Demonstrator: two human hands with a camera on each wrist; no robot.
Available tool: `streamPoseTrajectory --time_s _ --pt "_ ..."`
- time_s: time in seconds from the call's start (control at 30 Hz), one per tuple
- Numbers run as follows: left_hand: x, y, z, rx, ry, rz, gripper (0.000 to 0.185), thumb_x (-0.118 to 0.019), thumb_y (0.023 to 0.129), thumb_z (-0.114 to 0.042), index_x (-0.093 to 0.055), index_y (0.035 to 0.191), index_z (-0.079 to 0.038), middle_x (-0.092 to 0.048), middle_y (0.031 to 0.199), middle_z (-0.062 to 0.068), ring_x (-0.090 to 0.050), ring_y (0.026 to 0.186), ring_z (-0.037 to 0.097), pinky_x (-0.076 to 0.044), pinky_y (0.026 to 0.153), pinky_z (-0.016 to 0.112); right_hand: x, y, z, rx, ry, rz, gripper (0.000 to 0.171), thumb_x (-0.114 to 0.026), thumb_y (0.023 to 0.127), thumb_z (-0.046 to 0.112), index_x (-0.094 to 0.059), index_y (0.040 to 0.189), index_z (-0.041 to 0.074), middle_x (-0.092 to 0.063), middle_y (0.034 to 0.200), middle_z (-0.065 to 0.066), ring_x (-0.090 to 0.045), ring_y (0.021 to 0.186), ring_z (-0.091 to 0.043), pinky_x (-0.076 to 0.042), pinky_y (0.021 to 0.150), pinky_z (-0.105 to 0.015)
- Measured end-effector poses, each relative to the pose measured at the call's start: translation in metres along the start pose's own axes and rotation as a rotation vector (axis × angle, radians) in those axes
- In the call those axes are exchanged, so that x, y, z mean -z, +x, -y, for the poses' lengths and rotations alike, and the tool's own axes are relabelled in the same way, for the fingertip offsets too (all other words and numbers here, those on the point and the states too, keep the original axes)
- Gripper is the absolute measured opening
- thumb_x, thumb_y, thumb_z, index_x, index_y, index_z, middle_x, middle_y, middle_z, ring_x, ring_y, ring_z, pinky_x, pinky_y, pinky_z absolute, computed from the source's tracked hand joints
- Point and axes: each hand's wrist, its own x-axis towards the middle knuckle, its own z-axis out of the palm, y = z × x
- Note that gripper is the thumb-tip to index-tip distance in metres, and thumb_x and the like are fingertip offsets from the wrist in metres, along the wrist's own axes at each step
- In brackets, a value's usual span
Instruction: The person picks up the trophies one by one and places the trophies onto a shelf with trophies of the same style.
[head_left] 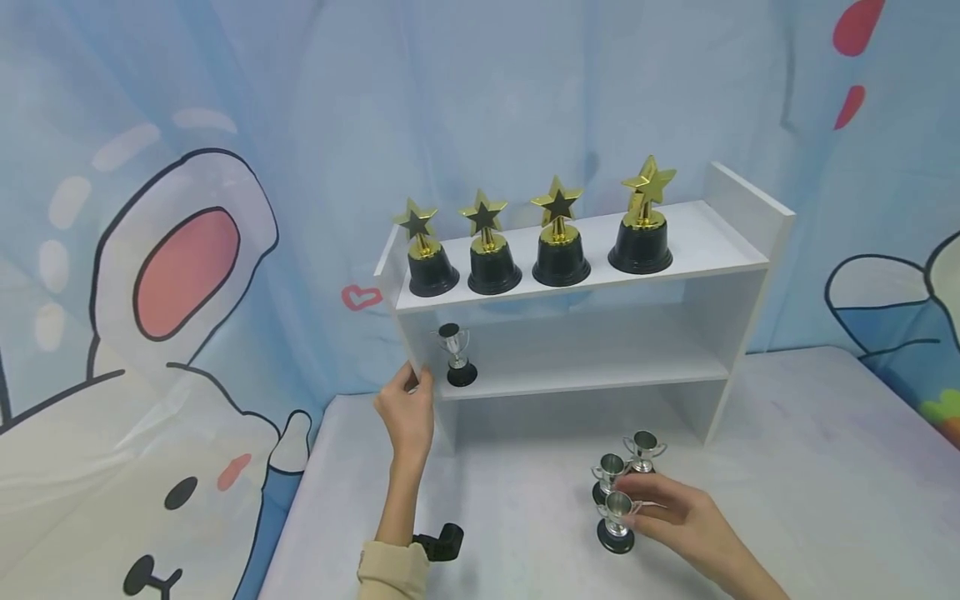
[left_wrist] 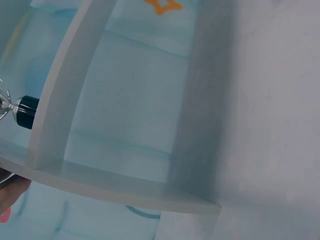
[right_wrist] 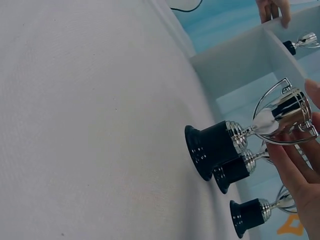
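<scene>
Right fingers (head_left: 652, 485) pinch a silver cup (head_left: 618, 507), left fingers (head_left: 401, 382) grip the shelf (head_left: 592, 350); only head view shows star trophies (head_left: 561, 255)

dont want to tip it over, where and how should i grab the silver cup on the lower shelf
Probably pinch the silver cup at its narrow stem, coming from the front right: it stands upright, handles flare beside the bowl, the side panel is close on its left, and the upper shelf overhangs it, leaving the front open.
</scene>
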Motion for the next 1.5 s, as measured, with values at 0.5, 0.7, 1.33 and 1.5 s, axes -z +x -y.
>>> streamPoseTrajectory --time_s 0.5,0.7,1.33,1.5 --pt "0.0 -0.001 0.001 -0.011 -0.008 0.001 0.021 -0.067 0.095 -0.004 -0.078 0.113 0.0 -0.078 0.09 0.019 -0.078 0.088 0.033 -0.064 0.071 0.05 -0.009 0.002 -0.007 -0.152 -0.113 -0.045 0.043 -0.081 0.087 0.007 -0.067 0.126 -0.004 -0.068 0.123 0.016 -0.071 0.099 -0.002 -0.062 0.081 -0.026" --pt "0.0 0.0 0.002 -0.015 -0.005 -0.001 0.021 -0.067 0.095 -0.004 -0.078 0.112 0.0 -0.078 0.09 0.019 -0.078 0.088 0.033 -0.064 0.071 0.05 -0.009 0.002 -0.007 -0.143 -0.137 -0.045 0.043 -0.08 0.087 0.007 -0.067 0.127 -0.002 -0.067 0.123 0.018 -0.069 0.101 0.003 -0.061 0.081 -0.024" --pt "-0.001 0.0 0.002 -0.037 -0.008 -0.007 0.021 -0.067 0.094 -0.002 -0.078 0.112 0.003 -0.078 0.089 0.02 -0.078 0.087 0.034 -0.064 0.07 0.049 -0.023 0.011 0.03 -0.007 -0.278 -0.08 0.036 -0.081 0.087 0.012 -0.072 0.122 0.01 -0.074 0.119 -0.004 -0.069 0.099 0.0 -0.06 0.081 -0.022" --pt "-0.001 0.0 0.002 -0.039 -0.009 -0.008 0.021 -0.067 0.094 -0.002 -0.077 0.112 0.003 -0.078 0.091 0.021 -0.078 0.087 0.034 -0.064 0.07 0.049 -0.027 0.02 0.041 0.081 -0.291 -0.1 0.037 -0.082 0.085 0.007 -0.072 0.121 0.01 -0.076 0.114 0.002 -0.07 0.092 -0.003 -0.059 0.078 -0.02"
